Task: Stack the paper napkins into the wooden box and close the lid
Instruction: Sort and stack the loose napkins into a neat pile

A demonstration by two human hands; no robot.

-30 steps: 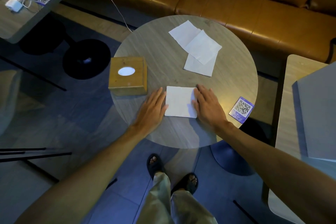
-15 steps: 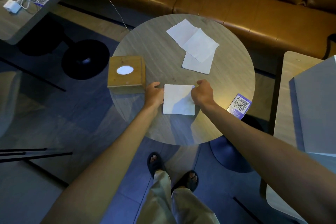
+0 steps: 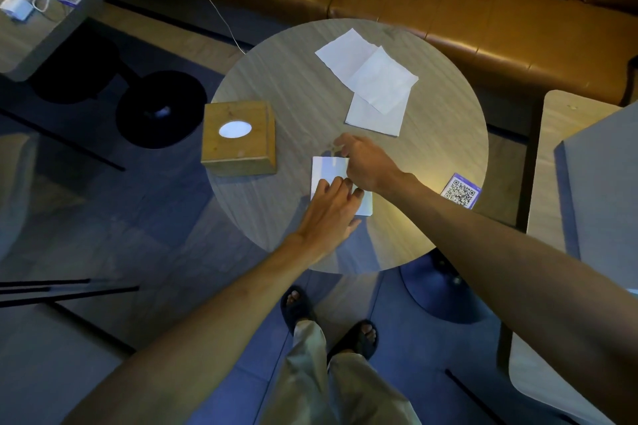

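So, white folded paper napkin [image 3: 329, 172] lies long axis toward sofa; flat left hand [image 3: 329, 217] pins near end, right hand [image 3: 362, 162] pinches far edge.

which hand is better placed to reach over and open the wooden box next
Left, probably. The left hand lies flat on the near napkin, on the same side as the wooden box. The right hand would have to cross over it.
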